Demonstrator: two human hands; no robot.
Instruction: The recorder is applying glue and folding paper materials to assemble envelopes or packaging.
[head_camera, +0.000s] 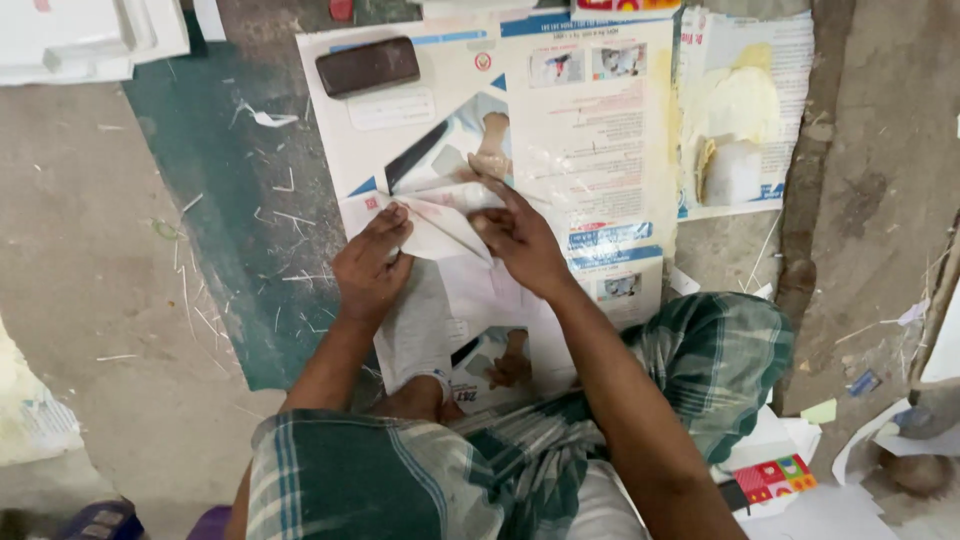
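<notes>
A large printed paper sheet (590, 130) lies spread on the floor in front of me. On top of it sits a smaller white folded paper piece (440, 232) with a pointed flap. My left hand (370, 268) presses down on its left side, fingers curled over the fold. My right hand (520, 235) holds the right side, with the index finger stretched along the upper edge of the flap. Both hands touch the same piece.
A dark rectangular phone (367, 65) rests on the sheet's top left corner. To the right lies a paper with yellowish paste (740, 110). White paper stacks (80, 40) sit at the upper left, and coloured scraps (775, 478) by my right knee. Paper slivers litter the floor.
</notes>
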